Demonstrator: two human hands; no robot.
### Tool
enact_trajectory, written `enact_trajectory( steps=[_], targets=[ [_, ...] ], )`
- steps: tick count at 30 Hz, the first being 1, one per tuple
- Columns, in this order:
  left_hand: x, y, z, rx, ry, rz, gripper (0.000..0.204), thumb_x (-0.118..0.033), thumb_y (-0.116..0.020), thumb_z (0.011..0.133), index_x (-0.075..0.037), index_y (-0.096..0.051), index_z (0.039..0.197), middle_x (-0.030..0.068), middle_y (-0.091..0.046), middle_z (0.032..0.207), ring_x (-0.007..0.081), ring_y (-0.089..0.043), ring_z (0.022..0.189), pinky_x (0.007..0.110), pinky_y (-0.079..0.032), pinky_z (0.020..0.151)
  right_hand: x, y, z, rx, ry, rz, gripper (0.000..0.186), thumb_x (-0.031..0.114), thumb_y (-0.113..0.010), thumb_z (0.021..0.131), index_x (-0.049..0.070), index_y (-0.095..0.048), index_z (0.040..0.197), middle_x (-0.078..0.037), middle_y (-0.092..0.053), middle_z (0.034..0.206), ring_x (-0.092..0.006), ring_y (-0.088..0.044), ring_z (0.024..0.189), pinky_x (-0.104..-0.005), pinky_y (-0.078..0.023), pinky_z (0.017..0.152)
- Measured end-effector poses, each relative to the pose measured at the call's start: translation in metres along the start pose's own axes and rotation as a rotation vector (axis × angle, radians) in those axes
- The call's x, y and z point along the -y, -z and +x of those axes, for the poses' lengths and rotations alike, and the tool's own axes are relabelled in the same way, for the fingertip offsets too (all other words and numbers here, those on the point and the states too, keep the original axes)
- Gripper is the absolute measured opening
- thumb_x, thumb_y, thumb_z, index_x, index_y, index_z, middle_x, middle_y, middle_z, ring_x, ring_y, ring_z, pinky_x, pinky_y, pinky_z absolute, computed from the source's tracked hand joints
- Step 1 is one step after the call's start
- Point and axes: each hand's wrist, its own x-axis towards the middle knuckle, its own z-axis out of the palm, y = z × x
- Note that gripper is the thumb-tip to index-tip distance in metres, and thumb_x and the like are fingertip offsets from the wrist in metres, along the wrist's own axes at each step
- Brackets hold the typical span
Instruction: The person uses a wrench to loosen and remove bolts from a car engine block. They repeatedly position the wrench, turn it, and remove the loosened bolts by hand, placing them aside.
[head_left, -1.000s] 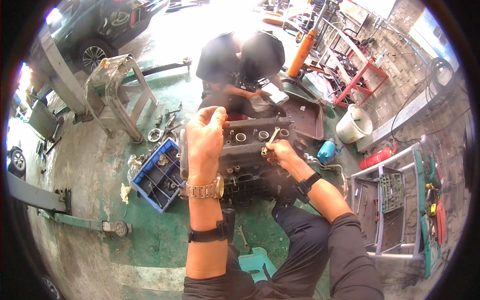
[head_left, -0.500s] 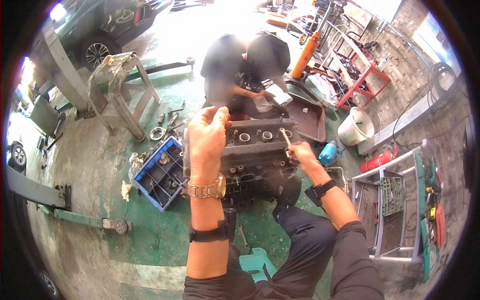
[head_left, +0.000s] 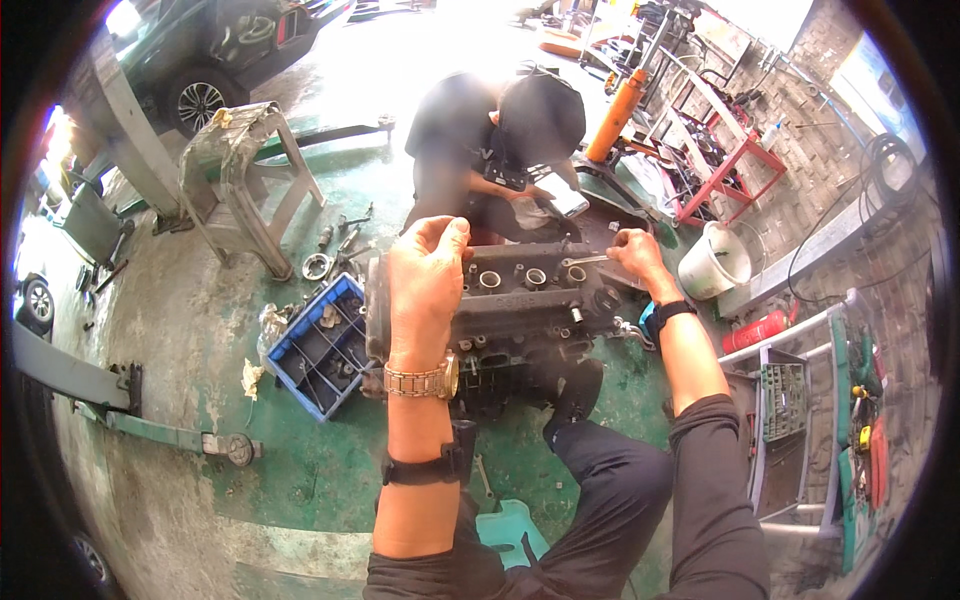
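Observation:
A dark, greasy engine (head_left: 530, 302) sits on the floor in front of me, its top cover upward with round ringed openings along it. Over its left half is my left hand (head_left: 428, 285), thumb and fingers pressed together; whatever they hold, if anything, is hidden. My right hand (head_left: 643, 260) grips one end of a slim metal wrench (head_left: 588, 261) at the engine's far right. The wrench's other end meets a bolt spot on the cover's far edge, and its shaft lies nearly sideways.
Across the engine crouches a co-worker (head_left: 470, 140) with a cloth and a pale flat object at hand. A blue divided tray (head_left: 318, 350) stands left of the engine, a white bucket (head_left: 714, 262) to its right. Farther right are a fire extinguisher (head_left: 757, 330) and a tool cart (head_left: 785, 430).
My right hand has swung away from me and to the right, turning the wrench from pointing toward me to lying sideways. My left hand has stayed nearly in place.

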Motion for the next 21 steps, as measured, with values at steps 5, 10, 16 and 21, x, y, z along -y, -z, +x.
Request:
enact_trajectory(
  steps=[5, 10, 16, 21],
  targets=[
    [0.000, -0.001, 0.000, 0.018, -0.012, -0.015, 0.021, -0.018, -0.063, 0.095, 0.001, -0.066, 0.103, 0.0064, -0.069, 0.089, 0.0115, -0.064, 0.075, 0.025, -0.049, 0.067, 0.011, 0.017, 0.003, 0.110, 0.043, -0.024, 0.030, 0.024, -0.075, 0.072, 0.001, -0.072, 0.092, -0.018, -0.070, 0.083, -0.0294, -0.069, 0.081, -0.0383, -0.052, 0.075],
    [-0.002, 0.002, 0.000, 0.022, -0.026, -0.030, 0.021, -0.018, -0.063, 0.095, 0.000, -0.066, 0.103, 0.0061, -0.069, 0.089, 0.0115, -0.064, 0.075, 0.025, -0.049, 0.068, 0.018, 0.021, -0.034, 0.048, -0.017, 0.159, 0.027, 0.026, -0.070, 0.079, 0.000, -0.070, 0.086, -0.012, -0.065, 0.070, -0.0202, -0.062, 0.067, -0.0348, -0.048, 0.064],
    [-0.003, -0.001, -0.004, 0.028, -0.019, -0.035, 0.020, -0.018, -0.063, 0.095, 0.000, -0.066, 0.103, 0.0060, -0.068, 0.088, 0.0115, -0.064, 0.075, 0.025, -0.049, 0.067, 0.023, -0.016, -0.095, 0.205, -0.377, 0.611, 0.026, 0.021, -0.063, 0.089, -0.004, -0.067, 0.092, -0.004, -0.061, 0.070, -0.0137, -0.053, 0.058, -0.0324, -0.042, 0.052],
    [-0.003, 0.001, -0.002, 0.008, -0.007, -0.025, 0.021, -0.018, -0.063, 0.095, 0.000, -0.066, 0.104, 0.0061, -0.068, 0.089, 0.0117, -0.064, 0.075, 0.024, -0.049, 0.066, 0.056, -0.017, -0.128, 0.389, -0.465, 0.778, 0.022, 0.015, -0.058, 0.092, -0.005, -0.065, 0.096, -0.007, -0.060, 0.067, -0.0155, -0.059, 0.057, -0.0311, -0.048, 0.049]
  ],
)
